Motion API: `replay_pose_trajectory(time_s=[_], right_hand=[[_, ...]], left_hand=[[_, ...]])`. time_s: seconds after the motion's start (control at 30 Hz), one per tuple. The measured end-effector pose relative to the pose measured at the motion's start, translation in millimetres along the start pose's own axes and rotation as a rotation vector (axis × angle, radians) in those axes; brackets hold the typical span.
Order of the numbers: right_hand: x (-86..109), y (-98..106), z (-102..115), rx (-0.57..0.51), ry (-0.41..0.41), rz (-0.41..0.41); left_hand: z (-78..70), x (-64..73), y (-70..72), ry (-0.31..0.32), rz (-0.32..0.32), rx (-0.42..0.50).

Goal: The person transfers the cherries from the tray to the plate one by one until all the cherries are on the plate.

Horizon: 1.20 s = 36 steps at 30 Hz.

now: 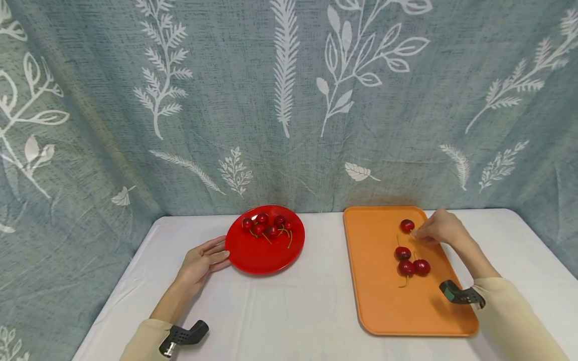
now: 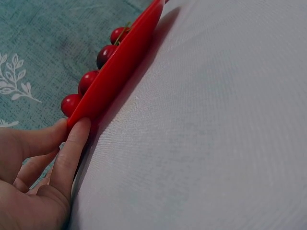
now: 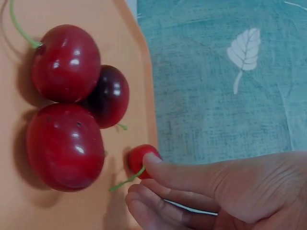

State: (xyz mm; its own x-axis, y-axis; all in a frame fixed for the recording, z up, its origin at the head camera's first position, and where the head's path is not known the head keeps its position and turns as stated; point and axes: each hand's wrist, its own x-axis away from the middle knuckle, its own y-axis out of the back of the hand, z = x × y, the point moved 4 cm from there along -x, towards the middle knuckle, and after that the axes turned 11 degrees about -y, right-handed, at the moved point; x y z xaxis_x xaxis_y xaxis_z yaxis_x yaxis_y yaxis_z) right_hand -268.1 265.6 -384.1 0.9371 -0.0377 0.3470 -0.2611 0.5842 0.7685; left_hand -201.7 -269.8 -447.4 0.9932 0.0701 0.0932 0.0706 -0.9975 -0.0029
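Observation:
My left hand (image 1: 198,263) holds the left rim of a red plate (image 1: 262,258), thumb and fingers at its edge in the left wrist view. Several red cherries (image 1: 272,231) with green stems sit in the plate's far half. At the right, my right hand (image 1: 440,229) reaches over the far right part of an orange tray (image 1: 375,301). Its thumb and forefinger pinch at a small cherry (image 3: 136,155) by its green stem (image 3: 127,182); the thumb tip partly covers the fruit. Three more cherries (image 1: 406,267) lie clustered nearer on the tray, one darker than the others.
A white cloth (image 1: 316,291) covers the table, with a stretch of it between plate and tray. Behind the table's far edge hangs a blue-green curtain (image 1: 244,100) with white leaf patterns, continuing along both sides.

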Motion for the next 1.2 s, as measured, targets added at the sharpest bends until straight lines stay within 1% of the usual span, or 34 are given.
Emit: replay_pose_trajectory(time_s=[0.17,0.4,0.6,0.63,0.73,0.87,1.0,1.07,1.2], right_hand=[[-1.5,-7.4,0.1,-0.002,0.025,-0.016],[-1.9,-3.9,-1.2,0.018,-0.007,-0.029],[-1.2,2.7,7.0,0.029,0.050,-0.040],[-1.0,3.0,9.0,0.018,0.058,-0.038],[-0.8,2.0,14.6,-0.062,0.067,-0.011],[-1.0,-0.8,20.3,-0.185,0.063,0.049],[-1.5,-1.7,26.1,-0.239,0.067,0.078],[-1.5,-1.6,30.5,-0.262,0.082,0.084],[-0.5,-4.5,40.9,-0.333,0.103,0.127]], left_hand=[[0.5,1.6,0.6,-0.004,-0.001,-0.002],[0.5,1.8,-1.1,0.002,-0.004,0.011],[0.4,1.9,-0.7,0.003,-0.012,0.000],[0.2,1.9,-0.7,0.002,-0.011,-0.002],[-0.2,1.9,-0.6,0.003,-0.011,-0.003],[-0.4,1.7,-0.7,0.007,-0.008,0.000],[-0.8,1.3,-1.0,0.006,-0.005,-0.002],[-0.9,1.0,-1.0,0.005,-0.007,-0.002],[-0.3,0.6,-0.5,0.004,-0.010,-0.003]])
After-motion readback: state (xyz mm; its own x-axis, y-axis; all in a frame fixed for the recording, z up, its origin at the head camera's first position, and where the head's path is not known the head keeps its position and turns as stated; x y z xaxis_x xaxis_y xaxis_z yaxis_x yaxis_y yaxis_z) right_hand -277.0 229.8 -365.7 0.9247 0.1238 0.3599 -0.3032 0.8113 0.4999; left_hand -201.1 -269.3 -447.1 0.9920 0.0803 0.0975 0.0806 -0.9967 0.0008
